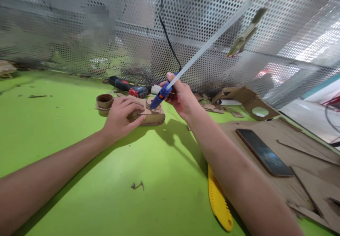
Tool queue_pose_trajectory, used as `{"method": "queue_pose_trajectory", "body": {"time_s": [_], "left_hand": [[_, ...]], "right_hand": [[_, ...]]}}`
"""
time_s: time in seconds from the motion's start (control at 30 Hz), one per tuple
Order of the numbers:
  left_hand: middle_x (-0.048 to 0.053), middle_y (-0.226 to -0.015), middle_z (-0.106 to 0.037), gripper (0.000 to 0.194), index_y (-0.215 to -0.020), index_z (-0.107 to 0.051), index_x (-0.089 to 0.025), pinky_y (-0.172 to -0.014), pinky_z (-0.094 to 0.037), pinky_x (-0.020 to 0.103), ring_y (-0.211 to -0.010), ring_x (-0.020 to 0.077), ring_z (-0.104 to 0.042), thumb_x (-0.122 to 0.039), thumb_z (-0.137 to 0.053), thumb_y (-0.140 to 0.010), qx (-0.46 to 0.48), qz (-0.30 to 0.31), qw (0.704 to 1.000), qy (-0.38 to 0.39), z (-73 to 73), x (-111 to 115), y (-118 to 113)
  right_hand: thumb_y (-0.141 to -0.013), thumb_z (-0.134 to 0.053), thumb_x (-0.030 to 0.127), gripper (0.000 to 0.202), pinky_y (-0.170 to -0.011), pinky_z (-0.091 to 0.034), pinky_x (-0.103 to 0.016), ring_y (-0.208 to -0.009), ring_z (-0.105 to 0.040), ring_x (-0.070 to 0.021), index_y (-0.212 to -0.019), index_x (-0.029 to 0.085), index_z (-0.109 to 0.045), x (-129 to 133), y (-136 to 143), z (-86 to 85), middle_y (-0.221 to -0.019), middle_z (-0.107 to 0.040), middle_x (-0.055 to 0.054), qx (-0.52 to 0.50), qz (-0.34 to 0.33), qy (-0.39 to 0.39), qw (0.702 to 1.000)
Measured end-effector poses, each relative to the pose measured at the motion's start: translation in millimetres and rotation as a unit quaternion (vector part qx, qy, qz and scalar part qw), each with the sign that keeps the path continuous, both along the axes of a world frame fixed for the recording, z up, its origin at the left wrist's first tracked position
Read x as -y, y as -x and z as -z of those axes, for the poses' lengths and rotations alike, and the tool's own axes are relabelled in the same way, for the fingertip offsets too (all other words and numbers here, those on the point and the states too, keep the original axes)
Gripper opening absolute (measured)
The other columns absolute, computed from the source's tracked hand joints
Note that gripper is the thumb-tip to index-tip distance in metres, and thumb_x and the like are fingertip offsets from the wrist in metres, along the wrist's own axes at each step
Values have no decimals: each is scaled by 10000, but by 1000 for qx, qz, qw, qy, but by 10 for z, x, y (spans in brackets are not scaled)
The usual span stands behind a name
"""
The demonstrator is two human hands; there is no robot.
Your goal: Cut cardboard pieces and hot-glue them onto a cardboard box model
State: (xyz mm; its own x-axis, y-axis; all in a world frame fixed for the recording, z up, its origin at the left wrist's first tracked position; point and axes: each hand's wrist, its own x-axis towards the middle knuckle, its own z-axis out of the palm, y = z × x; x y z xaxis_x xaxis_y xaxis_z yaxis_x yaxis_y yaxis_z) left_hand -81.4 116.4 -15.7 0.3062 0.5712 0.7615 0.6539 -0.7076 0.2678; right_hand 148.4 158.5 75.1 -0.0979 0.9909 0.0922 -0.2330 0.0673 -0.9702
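Observation:
A small cardboard box [155, 118] lies on the green tabletop [106, 193]. My left hand [122, 116] grips it from the left, fingers over its top and thumb along its front side. In my right hand [180, 98] is a blue hot glue gun [161, 96], with a long translucent glue stick [209, 43] running out of its back end. The gun points down, its tip at a round cut-out piece on the box top; whether it touches cannot be made out. Left of the box stands a short round cardboard cup [104, 102].
A cordless drill [130, 86] lies behind the box, near a perforated metal screen [132, 34]. At right are a curved cardboard piece [243, 99], cardboard sheets [313, 158] and a phone [262, 151]. A yellow cutter [217, 200] lies under my right forearm.

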Motion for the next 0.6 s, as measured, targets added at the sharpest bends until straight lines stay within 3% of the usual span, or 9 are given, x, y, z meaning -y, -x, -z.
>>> {"method": "queue_pose_trajectory", "body": {"time_s": [0.4, 0.6], "left_hand": [[63, -1121, -844, 100, -1040, -782, -250, -1041, -513, 544, -1129, 330, -722, -343, -759, -1012, 3, -2, 1000, -6, -30, 18, -25], [81, -1120, -840, 112, -1046, -782, -221, -1036, -513, 546, -1128, 336, -719, -325, -765, -1009, -3, -5, 1000, -9, -8, 7, -11]], "right_hand": [[-908, -909, 509, 440, -547, -561, -224, -534, -612, -113, -701, 200, -676, 8, 30, -22, -651, -690, -14, -4, 2, 5, 1000], [-928, -895, 464, 364, -571, -566, -205, -581, -625, -109, -779, 193, -704, -9, 28, -21, -715, -714, -11, -24, 24, 19, 999]]}}
